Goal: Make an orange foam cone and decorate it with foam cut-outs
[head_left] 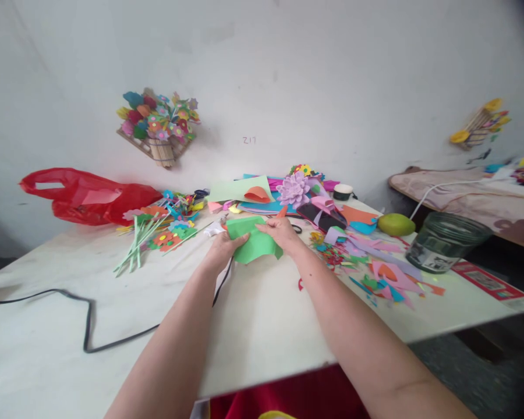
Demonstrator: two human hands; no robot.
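Observation:
Both my hands hold a green foam sheet (pixel 255 244) just above the white table (pixel 253 326). My left hand (pixel 222 247) grips the sheet's left edge with fingers curled around it. My right hand (pixel 282 231) pinches its upper right part. An orange tip, perhaps a scissor handle or scrap, peeks out by my right fingers. Behind the sheet lies a stack of coloured foam sheets (pixel 240 189) with an orange curled piece (pixel 257 195) on top and a purple foam flower (pixel 293 189).
Foam flowers on green sticks (pixel 157 230) lie left of my hands. A red plastic bag (pixel 87 198), a black cable (pixel 87 320), foam scraps (pixel 375 267), a green fruit (pixel 395 224), a glass jar (pixel 443 241) and a tape roll (pixel 343 191) surround the work spot.

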